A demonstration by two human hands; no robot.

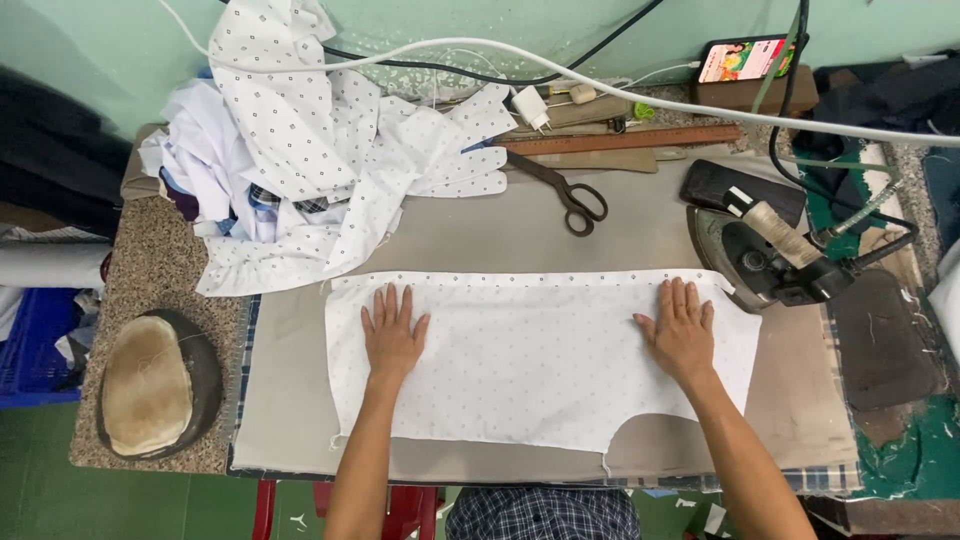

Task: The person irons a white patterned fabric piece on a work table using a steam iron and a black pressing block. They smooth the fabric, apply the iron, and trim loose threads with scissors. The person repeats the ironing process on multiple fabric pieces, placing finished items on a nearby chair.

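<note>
Padded pressing table (290,420) on a speckled stone counter (160,270), as I see it from above.

I see a white dotted fabric panel (530,370) flat at centre, a heap of dotted cloth (320,150) upper left, scissors (565,195) and a wooden ruler (625,140) at top, an iron (765,255) right, a rounded pressing cushion (155,385) lower left.

Lying white with small dark dots: the fabric panel (540,360) on the beige pressing pad (290,400). Heaping above the pad, white dotted cloth pile (320,150). Resting right of the pad, black iron (770,260). Sitting beyond, dark scissors (565,195), brown ruler (625,140).
</note>
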